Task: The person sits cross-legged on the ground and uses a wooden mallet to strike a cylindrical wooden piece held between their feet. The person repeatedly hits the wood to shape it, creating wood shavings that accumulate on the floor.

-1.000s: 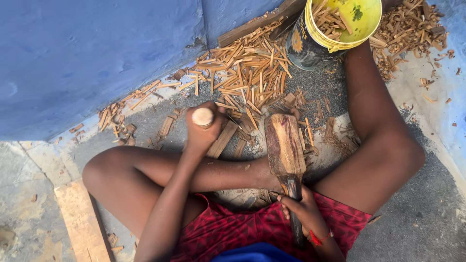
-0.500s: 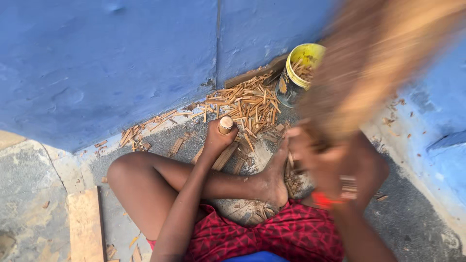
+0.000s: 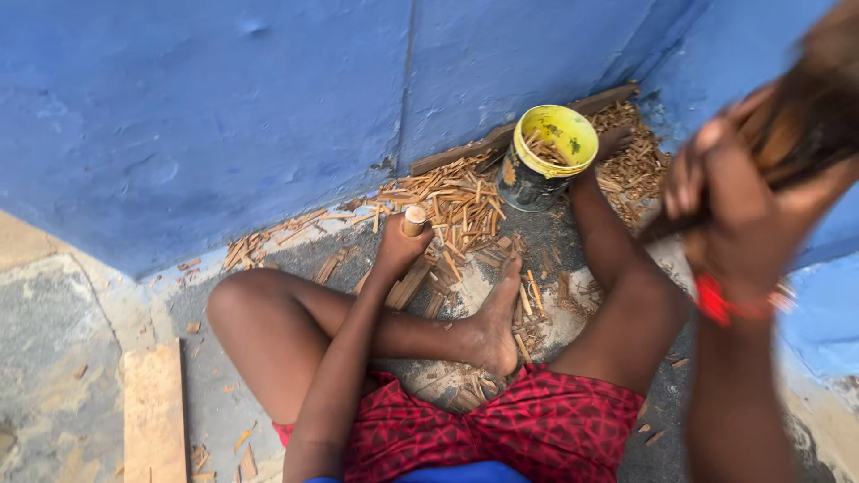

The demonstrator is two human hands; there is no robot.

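Gripping the round wooden stick (image 3: 413, 220) upright on the floor, my left hand (image 3: 400, 246) wraps its fingers tightly around it. My right hand (image 3: 738, 210) clenches the raised, blurred chopping tool (image 3: 792, 134). This looks like the splitting step; the next blow needs a centred strike, clear of my fingers.

You are facing blue painted wall (image 3: 224, 107). You are wearing red shorts (image 3: 501, 429) showing dark diamond pattern and red wristband (image 3: 720, 304). Yellow-rimmed bucket (image 3: 546, 156) is showing dark, smeared side. Tan-orange wood splints (image 3: 452, 210) are lying over grey floor (image 3: 80, 295). Pale brown plank (image 3: 154, 413) is lying flat.
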